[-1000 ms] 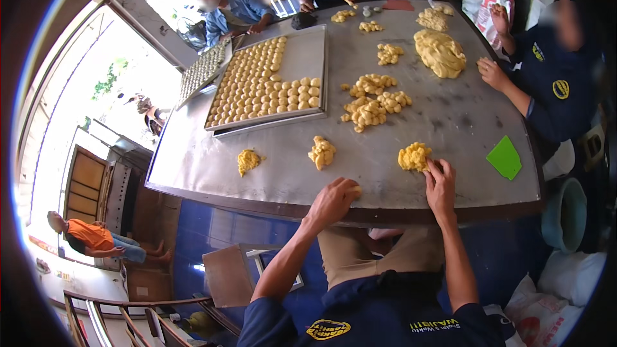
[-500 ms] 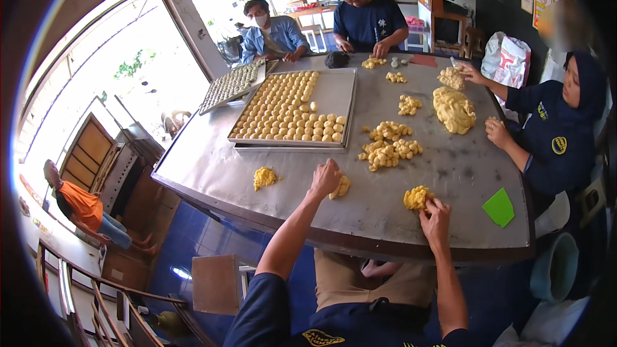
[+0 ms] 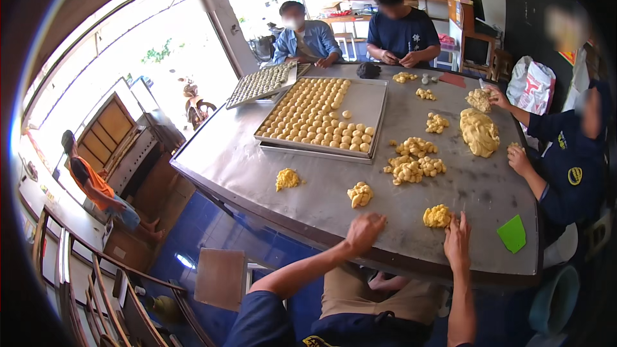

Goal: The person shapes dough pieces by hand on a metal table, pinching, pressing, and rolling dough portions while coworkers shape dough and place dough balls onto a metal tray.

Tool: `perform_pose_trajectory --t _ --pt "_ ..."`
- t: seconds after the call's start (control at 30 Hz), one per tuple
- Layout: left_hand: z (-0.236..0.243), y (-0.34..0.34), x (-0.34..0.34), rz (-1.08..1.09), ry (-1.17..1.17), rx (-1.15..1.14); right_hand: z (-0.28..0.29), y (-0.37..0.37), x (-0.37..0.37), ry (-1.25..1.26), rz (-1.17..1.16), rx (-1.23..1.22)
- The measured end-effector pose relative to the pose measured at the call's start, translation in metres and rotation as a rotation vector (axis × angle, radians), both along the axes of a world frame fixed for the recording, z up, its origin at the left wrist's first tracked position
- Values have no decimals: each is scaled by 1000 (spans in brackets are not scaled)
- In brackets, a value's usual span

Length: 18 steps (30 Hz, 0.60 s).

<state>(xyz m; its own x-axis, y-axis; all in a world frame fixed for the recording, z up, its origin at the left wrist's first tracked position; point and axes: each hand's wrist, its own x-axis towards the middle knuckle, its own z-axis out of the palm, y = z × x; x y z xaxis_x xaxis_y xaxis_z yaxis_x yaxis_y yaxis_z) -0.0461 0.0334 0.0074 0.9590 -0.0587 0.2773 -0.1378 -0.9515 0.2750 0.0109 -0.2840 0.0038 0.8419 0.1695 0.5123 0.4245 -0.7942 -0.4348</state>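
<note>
My left hand is curled closed above the front edge of the metal-topped table; what lies inside it, if anything, is hidden. Just beyond it sits a small heap of pale dough pieces. My right hand has its fingers stretched out, somewhat apart, at the right side of a crumbly yellow mound, touching or almost touching it. Another yellow mound lies farther left. Beyond my hands are heaps of dough pieces.
A tray of dough balls stands on the table, with a second tray behind. A large dough lump and green scraper lie rightward. Co-workers stand at the far side and right; a person in orange is left.
My left hand has drawn back from the pale dough heap toward the table's front edge, uncovering it. My right hand's fingers have loosened at the yellow mound. The whole view has shifted.
</note>
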Motion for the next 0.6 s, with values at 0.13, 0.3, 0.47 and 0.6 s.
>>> perform_pose_trajectory --t 0.13,0.3,0.47,0.6 --pt "31 -40 1 -149 -257 253 -11 -9 -4 89 37 -79" --pt "15 -37 64 -50 -336 124 6 -3 9 107 30 15" --pt "-14 -26 85 -92 -429 124 5 -6 17 144 101 -223" --pt "-13 -20 80 -106 -244 86 -9 -30 33 -8 151 -38"
